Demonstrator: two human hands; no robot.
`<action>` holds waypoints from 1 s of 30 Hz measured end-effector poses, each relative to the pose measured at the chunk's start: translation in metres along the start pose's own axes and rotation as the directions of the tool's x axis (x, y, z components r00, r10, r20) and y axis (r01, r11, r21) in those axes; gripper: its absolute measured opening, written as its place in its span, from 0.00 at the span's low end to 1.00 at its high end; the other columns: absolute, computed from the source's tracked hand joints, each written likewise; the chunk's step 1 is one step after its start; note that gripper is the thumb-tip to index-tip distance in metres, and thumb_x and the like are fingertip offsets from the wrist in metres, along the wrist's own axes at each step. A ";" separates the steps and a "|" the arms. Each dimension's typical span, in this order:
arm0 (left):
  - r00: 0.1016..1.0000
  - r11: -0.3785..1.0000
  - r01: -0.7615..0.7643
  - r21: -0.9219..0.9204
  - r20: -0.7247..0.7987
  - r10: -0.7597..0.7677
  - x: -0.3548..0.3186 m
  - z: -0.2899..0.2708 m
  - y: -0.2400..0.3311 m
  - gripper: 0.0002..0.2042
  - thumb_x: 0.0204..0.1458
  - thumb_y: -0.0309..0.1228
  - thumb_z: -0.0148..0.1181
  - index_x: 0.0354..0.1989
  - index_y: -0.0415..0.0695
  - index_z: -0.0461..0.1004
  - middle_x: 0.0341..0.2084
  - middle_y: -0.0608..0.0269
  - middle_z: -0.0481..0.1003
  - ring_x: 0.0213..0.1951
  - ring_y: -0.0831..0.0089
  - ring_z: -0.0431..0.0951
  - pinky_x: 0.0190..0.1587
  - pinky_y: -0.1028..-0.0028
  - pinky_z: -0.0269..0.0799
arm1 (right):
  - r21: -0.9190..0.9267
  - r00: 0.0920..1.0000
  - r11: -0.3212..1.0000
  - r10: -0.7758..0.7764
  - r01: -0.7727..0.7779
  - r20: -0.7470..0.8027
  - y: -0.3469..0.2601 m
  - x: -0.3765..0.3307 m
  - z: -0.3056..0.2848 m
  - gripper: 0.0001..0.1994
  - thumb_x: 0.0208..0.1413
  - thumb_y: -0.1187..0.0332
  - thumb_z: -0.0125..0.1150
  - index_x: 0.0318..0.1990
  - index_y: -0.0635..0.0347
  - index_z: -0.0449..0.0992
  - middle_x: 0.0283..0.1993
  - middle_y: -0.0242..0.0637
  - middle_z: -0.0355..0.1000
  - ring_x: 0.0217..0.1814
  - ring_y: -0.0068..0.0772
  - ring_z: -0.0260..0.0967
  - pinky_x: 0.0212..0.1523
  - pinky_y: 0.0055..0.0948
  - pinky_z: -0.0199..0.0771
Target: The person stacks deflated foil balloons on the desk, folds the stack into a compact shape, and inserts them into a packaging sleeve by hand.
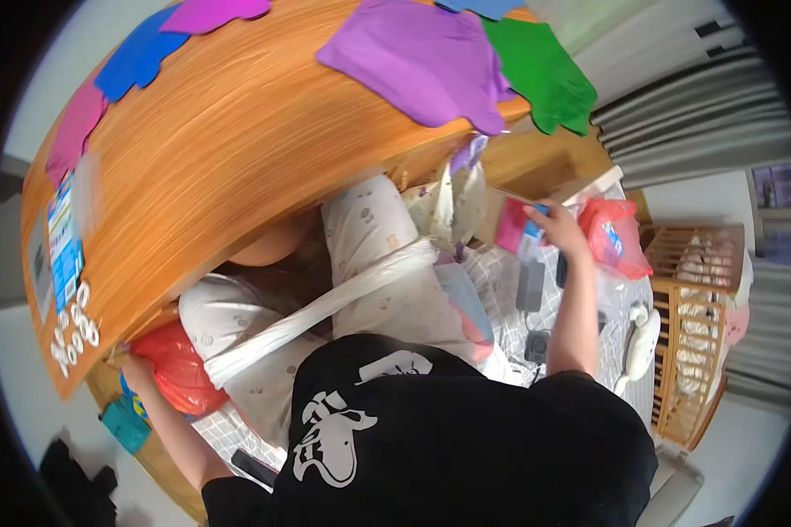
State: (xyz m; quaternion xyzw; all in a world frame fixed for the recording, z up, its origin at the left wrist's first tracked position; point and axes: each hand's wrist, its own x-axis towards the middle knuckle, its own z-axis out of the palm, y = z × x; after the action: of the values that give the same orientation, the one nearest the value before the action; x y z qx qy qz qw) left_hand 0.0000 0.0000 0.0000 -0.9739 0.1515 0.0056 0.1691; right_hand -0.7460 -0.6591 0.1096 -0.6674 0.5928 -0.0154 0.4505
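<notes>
My right hand [561, 230] is raised on the right, its fingers closed around a narrow blue-and-white packet [533, 237]. Behind the packet is a pink flat item [510, 224], and a red plastic bag [613, 235] sits to the right. My left hand [135, 372] is low at the left, by the table's corner and against another red plastic bag [180, 364]; its fingers are too small and blurred to read. Across my legs in pale patterned trousers [369, 220] lies a long rolled white strip [321, 312].
A wooden table [237, 132] spans the front. On it lie a purple cloth [413, 61], a green cloth [545, 75], blue and pink pieces, a blue-and-white package [65, 241] and several white rings [79, 327]. To the right stand a wooden crib [690, 342] and a white plush toy [642, 342].
</notes>
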 end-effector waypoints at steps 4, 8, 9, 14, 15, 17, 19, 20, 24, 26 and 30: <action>0.999 0.999 -0.049 0.022 -0.017 0.050 0.003 0.028 -0.018 0.13 0.51 0.30 0.52 0.41 0.38 0.78 0.35 0.36 0.80 0.40 0.42 0.82 0.42 0.49 0.79 | -0.369 0.976 0.928 -0.117 0.043 -0.181 -0.027 0.020 0.059 0.23 0.63 0.47 0.58 0.46 0.61 0.79 0.28 0.43 0.79 0.25 0.39 0.79 0.33 0.41 0.79; 0.940 0.944 -0.311 0.114 0.184 0.288 0.021 0.003 -0.026 0.12 0.50 0.30 0.53 0.38 0.37 0.77 0.29 0.38 0.80 0.33 0.45 0.83 0.37 0.49 0.79 | -0.397 0.924 0.917 -0.113 -0.044 -0.364 -0.015 0.065 0.114 0.23 0.61 0.48 0.60 0.43 0.63 0.78 0.33 0.51 0.79 0.34 0.51 0.80 0.40 0.46 0.78; 0.938 0.942 -0.315 0.116 0.188 0.290 0.018 0.005 -0.022 0.12 0.50 0.30 0.53 0.38 0.37 0.77 0.29 0.38 0.80 0.33 0.45 0.83 0.37 0.49 0.79 | -0.392 0.908 0.919 -0.133 -0.036 -0.396 -0.009 0.076 0.128 0.21 0.61 0.50 0.60 0.44 0.63 0.78 0.34 0.52 0.79 0.37 0.52 0.79 0.41 0.48 0.78; 0.875 0.743 0.262 -0.616 0.476 0.086 -0.011 -0.009 -0.007 0.09 0.52 0.32 0.53 0.35 0.44 0.77 0.20 0.57 0.76 0.25 0.60 0.79 0.28 0.62 0.77 | -0.439 0.868 0.895 -0.278 0.078 -0.412 0.037 0.104 0.180 0.16 0.58 0.61 0.59 0.46 0.64 0.77 0.39 0.55 0.78 0.43 0.58 0.77 0.44 0.50 0.77; 0.839 0.566 0.382 -0.730 0.531 0.118 -0.013 -0.014 -0.011 0.07 0.52 0.33 0.53 0.34 0.47 0.77 0.19 0.62 0.74 0.23 0.65 0.77 0.26 0.67 0.75 | -0.461 0.861 0.878 -0.329 0.128 -0.388 0.042 0.105 0.188 0.15 0.57 0.64 0.59 0.46 0.64 0.76 0.39 0.55 0.78 0.44 0.59 0.77 0.45 0.50 0.77; 0.791 0.333 0.513 -0.791 0.586 0.175 -0.032 -0.007 0.009 0.06 0.53 0.35 0.54 0.33 0.49 0.76 0.18 0.68 0.72 0.21 0.69 0.74 0.24 0.72 0.72 | -0.433 0.902 0.867 -0.369 0.247 -0.225 0.067 0.110 0.176 0.14 0.57 0.68 0.56 0.47 0.63 0.77 0.44 0.56 0.77 0.47 0.59 0.76 0.49 0.51 0.76; 0.854 0.202 0.520 -0.830 0.503 -0.132 -0.066 0.001 0.024 0.08 0.59 0.41 0.54 0.38 0.53 0.75 0.20 0.74 0.72 0.21 0.72 0.73 0.24 0.77 0.69 | -0.382 0.953 0.878 -0.300 0.289 0.033 0.060 0.102 0.179 0.14 0.55 0.72 0.52 0.48 0.63 0.78 0.47 0.58 0.77 0.51 0.60 0.75 0.52 0.52 0.74; 0.876 0.147 0.482 -0.864 0.472 -0.095 -0.068 -0.028 -0.034 0.09 0.60 0.41 0.53 0.43 0.53 0.74 0.25 0.72 0.74 0.24 0.72 0.75 0.25 0.76 0.71 | -0.344 0.959 0.896 -0.246 0.280 0.141 0.020 0.092 0.205 0.15 0.54 0.74 0.52 0.48 0.64 0.78 0.46 0.59 0.77 0.51 0.61 0.75 0.52 0.52 0.74; 0.957 0.015 0.281 -0.959 0.282 0.065 -0.102 -0.038 -0.038 0.20 0.63 0.27 0.51 0.64 0.40 0.68 0.48 0.61 0.78 0.45 0.70 0.80 0.45 0.70 0.79 | -0.362 0.911 0.889 -0.366 0.282 -0.190 0.005 0.094 0.181 0.12 0.54 0.75 0.52 0.43 0.63 0.80 0.40 0.57 0.78 0.43 0.56 0.77 0.45 0.48 0.76; 0.965 0.115 0.261 -0.959 0.263 0.006 -0.126 -0.072 0.029 0.17 0.63 0.29 0.52 0.59 0.39 0.73 0.48 0.64 0.79 0.45 0.76 0.78 0.46 0.77 0.75 | -0.292 0.855 0.881 -0.448 0.373 -0.262 -0.005 0.076 0.134 0.12 0.59 0.73 0.54 0.46 0.62 0.81 0.43 0.52 0.79 0.44 0.47 0.79 0.49 0.36 0.76; 0.965 -0.147 0.141 -0.979 0.169 -0.201 -0.136 -0.094 0.005 0.14 0.64 0.36 0.56 0.53 0.43 0.77 0.38 0.72 0.79 0.28 0.89 0.70 0.27 0.86 0.63 | -0.105 0.641 0.721 -0.665 0.685 -0.384 -0.039 0.047 0.135 0.07 0.56 0.80 0.52 0.38 0.67 0.77 0.38 0.42 0.76 0.42 0.40 0.73 0.47 0.33 0.74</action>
State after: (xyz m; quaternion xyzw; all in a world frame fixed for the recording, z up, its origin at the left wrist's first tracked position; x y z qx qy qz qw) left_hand -0.1347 0.0039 0.0953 -0.7820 -0.0293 0.0748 -0.6181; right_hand -0.6264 -0.6228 0.0295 -0.8107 0.3787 -0.3315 0.2991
